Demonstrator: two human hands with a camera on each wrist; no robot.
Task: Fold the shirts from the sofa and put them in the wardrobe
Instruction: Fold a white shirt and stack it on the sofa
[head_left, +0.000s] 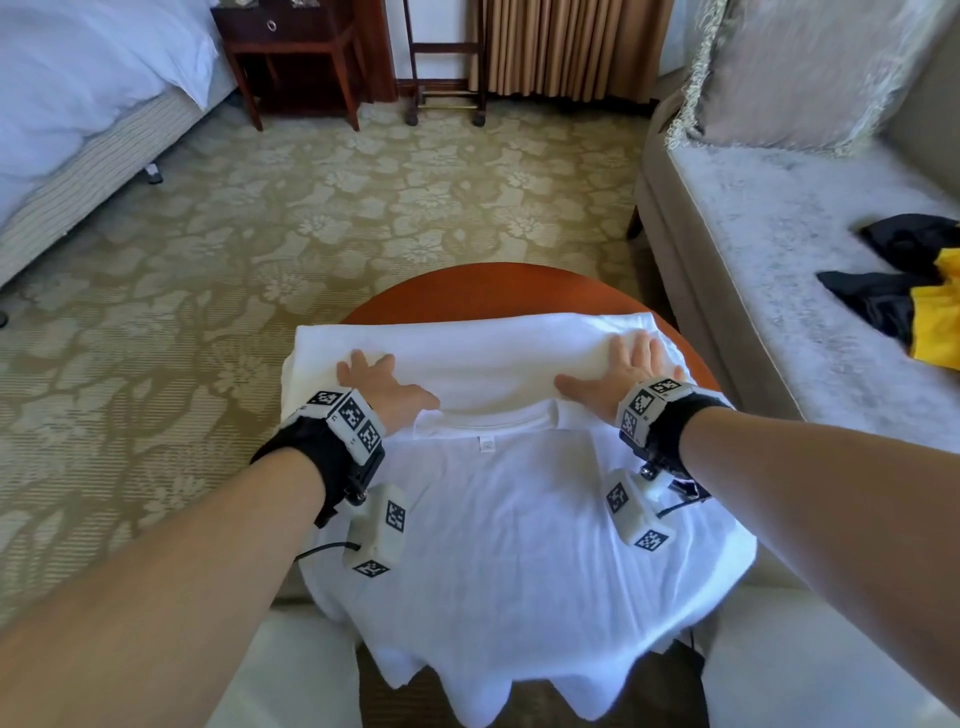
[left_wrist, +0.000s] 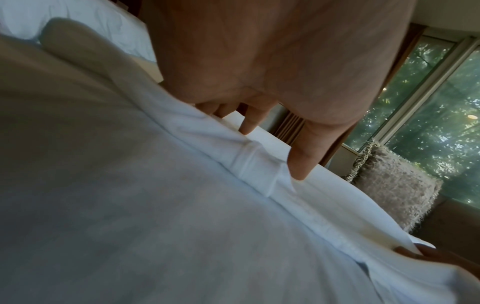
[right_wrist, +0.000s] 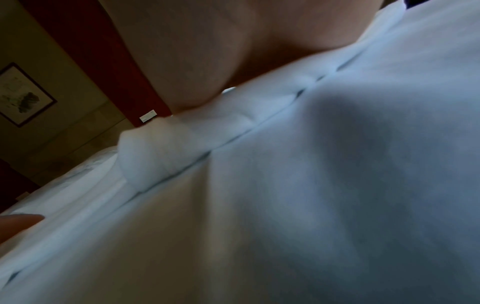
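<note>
A white T-shirt (head_left: 519, 519) lies spread over a round wooden table (head_left: 498, 288), and its near part hangs over the table's front edge. Its far part is folded back into a band (head_left: 483, 353) that ends at the collar and label (head_left: 487, 444). My left hand (head_left: 371, 376) lies flat on the band's left end with fingers straight. My right hand (head_left: 631, 366) lies flat on the right end. In the left wrist view the left hand (left_wrist: 272, 153) touches the fold with its fingertips. In the right wrist view only the palm of the right hand (right_wrist: 194, 61) shows, on the white cloth (right_wrist: 285, 185).
A black shirt and a yellow shirt (head_left: 914, 296) lie crumpled on the grey sofa (head_left: 769, 218) to the right, with a fringed cushion (head_left: 800, 73) behind. A bed (head_left: 78, 114), a dark nightstand (head_left: 291, 52) and a wheeled rack (head_left: 447, 67) stand across the patterned carpet (head_left: 311, 208).
</note>
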